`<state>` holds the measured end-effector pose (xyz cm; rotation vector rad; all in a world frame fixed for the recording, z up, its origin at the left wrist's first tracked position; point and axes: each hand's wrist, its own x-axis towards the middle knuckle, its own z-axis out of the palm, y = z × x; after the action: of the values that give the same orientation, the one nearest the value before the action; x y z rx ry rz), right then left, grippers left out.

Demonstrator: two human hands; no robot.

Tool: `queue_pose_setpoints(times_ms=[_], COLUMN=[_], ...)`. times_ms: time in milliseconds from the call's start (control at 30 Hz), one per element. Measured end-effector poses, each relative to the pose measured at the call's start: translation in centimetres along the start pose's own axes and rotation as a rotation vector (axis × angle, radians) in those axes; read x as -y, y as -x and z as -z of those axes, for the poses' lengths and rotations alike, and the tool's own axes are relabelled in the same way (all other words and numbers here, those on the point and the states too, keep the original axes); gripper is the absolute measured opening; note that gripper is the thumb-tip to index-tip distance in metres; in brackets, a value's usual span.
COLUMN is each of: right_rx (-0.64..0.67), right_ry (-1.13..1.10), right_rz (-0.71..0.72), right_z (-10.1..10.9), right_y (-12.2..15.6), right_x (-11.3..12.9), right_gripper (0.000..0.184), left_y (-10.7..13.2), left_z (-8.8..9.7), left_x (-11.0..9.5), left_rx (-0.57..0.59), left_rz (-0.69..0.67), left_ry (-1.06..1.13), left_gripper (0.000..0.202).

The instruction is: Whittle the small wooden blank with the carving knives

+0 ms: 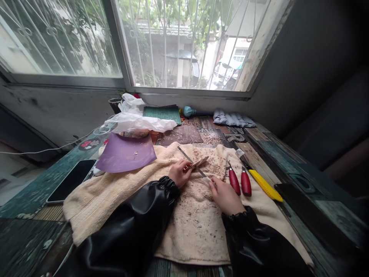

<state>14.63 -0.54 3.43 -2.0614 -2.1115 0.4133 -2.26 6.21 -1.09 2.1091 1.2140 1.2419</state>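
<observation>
While a phone (70,181) lies at nine o'clock on the bench (34,188), a small wood piece (199,162) is gripped by left hand (180,173) fingers; a metal file (192,161) crossing it is clasped by the right hand (225,196); red-handled knives (240,182) at three o'clock.

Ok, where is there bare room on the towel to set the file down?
Bare towel lies left of the left hand, below the purple sheet. Crowded to the right: two red handles and a yellow knife beside the right hand, which holds the file.
</observation>
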Motion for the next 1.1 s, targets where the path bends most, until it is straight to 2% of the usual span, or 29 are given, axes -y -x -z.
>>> queue_pose_setpoints(times_ms=[267,500,667,800,1000,1100], right_rx=[-0.02,-0.037,-0.031,-0.017,0.011,0.004], right_ry=[0.062,-0.005,-0.019,-0.003,0.046,0.046], right_rz=[-0.1,-0.089,-0.084,-0.073,-0.11,-0.112], right_z=[-0.6,-1.4,-1.2,-1.0,-0.8,-0.7], right_y=[-0.2,-0.8,0.2,1.3,2.0,1.6], right_x=[1.4,2.1,1.9,1.5,1.1,1.4], right_gripper=[0.033,0.033,0.033,0.033,0.034,0.035], left_y=[-0.3,-0.3,0.2,0.6,0.4,0.1], left_z=[0.1,0.0,-0.2,-0.3,0.0,0.4], left_x=[0.8,0.4,-0.5,-1.0,-0.6,-0.3], left_rx=[0.051,-0.003,-0.035,-0.046,0.099,0.129], left_rz=[0.02,0.03,0.024,0.01,-0.052,-0.058], left_ry=[0.068,-0.164,-0.31,-0.318,-0.181,-0.188], left_gripper=[0.018,0.017,0.014,0.013,0.011,0.012])
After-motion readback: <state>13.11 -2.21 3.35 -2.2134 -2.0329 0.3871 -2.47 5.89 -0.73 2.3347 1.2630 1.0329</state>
